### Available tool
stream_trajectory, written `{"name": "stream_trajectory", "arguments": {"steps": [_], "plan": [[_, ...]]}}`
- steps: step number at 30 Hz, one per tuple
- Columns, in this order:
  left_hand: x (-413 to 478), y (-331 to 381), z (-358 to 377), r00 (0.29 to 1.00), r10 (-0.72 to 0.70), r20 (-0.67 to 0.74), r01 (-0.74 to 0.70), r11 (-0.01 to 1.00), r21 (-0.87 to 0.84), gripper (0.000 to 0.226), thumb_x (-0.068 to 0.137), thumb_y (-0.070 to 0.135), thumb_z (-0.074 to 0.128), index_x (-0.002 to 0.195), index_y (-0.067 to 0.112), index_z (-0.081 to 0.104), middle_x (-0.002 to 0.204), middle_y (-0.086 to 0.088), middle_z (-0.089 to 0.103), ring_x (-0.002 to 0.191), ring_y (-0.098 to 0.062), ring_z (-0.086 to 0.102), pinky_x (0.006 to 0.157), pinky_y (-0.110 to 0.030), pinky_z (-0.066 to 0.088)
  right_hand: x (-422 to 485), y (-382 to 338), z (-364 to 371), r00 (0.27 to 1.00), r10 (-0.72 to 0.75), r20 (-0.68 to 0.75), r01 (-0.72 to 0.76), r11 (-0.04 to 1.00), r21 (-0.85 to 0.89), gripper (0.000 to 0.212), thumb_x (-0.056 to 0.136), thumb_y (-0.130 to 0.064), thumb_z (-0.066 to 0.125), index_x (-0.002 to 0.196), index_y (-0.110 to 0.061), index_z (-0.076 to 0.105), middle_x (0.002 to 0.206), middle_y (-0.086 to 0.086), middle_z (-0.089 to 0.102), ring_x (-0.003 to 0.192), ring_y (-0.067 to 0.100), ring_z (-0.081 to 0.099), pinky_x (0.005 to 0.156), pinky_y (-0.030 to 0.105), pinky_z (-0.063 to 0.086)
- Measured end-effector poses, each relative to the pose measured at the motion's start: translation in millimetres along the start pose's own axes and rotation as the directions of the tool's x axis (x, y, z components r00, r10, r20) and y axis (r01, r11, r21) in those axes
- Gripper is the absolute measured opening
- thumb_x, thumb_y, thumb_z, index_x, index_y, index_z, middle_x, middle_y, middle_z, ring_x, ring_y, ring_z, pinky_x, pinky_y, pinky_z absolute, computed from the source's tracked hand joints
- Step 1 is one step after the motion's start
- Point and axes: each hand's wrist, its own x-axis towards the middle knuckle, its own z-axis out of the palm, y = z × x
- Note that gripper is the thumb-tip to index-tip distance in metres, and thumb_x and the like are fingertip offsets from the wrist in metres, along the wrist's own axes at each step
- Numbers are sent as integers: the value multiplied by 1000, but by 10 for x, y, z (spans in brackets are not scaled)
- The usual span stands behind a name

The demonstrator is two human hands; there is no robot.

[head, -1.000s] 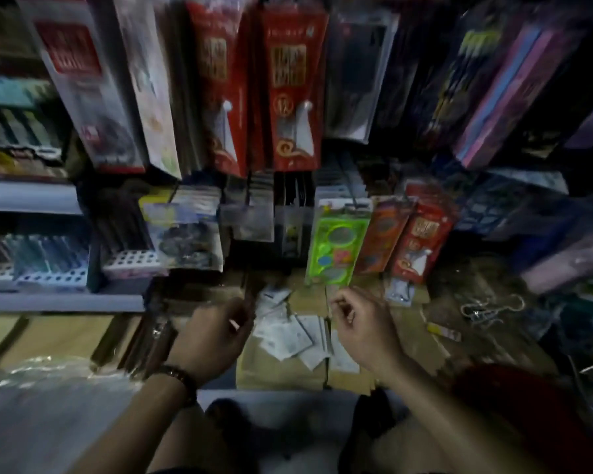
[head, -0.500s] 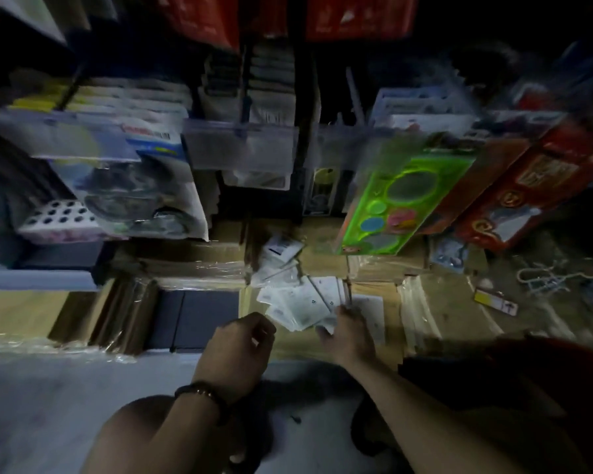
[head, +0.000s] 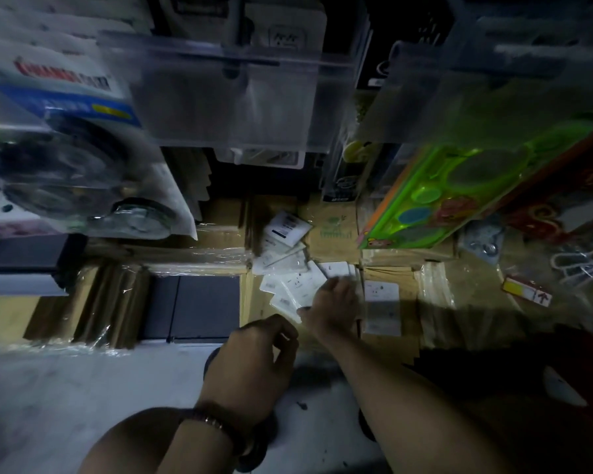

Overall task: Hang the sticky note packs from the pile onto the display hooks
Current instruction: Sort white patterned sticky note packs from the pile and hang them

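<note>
Dim shop floor, cardboard boxes [head: 336,230]: sticky note packs [head: 285,230] piled on top. Right hand [head: 332,302] down on pile, grip unclear. Left hand [head: 254,364] loosely curled, looks empty. Best: lift single pack, hanging end free.

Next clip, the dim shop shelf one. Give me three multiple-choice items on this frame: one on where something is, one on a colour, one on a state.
1. Where is the right hand? A at a hook overhead; B on the grey floor; C on the pile of small white flat sticky note packs.
2. What colour is the plastic stencil pack up and to the right of the pile? A bright green; B blue; C black.
3. How do the white packs lie? A hung in a row; B loose and overlapping; C sealed in a box.
Key: 1 C, it rests on the packs; 2 A, a green sheet with round cut-outs; 3 B, they fan out askew on brown cardboard.
</note>
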Motion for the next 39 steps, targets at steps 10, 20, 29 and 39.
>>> {"name": "stream_trajectory", "arguments": {"steps": [10,20,29,39], "plan": [[2,-93,21,1000,8,-10,-8,1000,-23,8,100,38,64,102,45,66,93,26,69,78,-2,69,76,-36,63,-85,91,-265,993,81,80,-106,912,396,58,87,-34,87,132,-5,63,129,8,68,121,28,68,83,30,51],[48,12,86,996,-76,54,83,983,-163,28,101,45,67,128,39,61,117,10,73,99,-10,69,82,-26,54,-570,609,-792,990,-65,123,-79,469,880,15,95,-11,67,100,-22,78,94,-6,80,95,22,75,78,33,55],[-33,451,335,973,-17,229,181,668,-722,41,98,52,67,127,22,67,114,-8,79,112,-24,76,104,-52,58,-1554,645,-1244,901,-408,-145,323,410,853,52,89,-6,65,134,-32,71,118,-29,71,115,-8,66,97,21,56],[-438,636,119,976,-41,213,212,391,-896,30,107,5,55,135,1,63,125,-24,75,109,-38,76,74,-43,66,-1813,1020,-1714,856,-402,-326,497,460,736,51,101,-1,62,126,-43,75,139,-16,65,131,-10,54,105,12,44]]}}
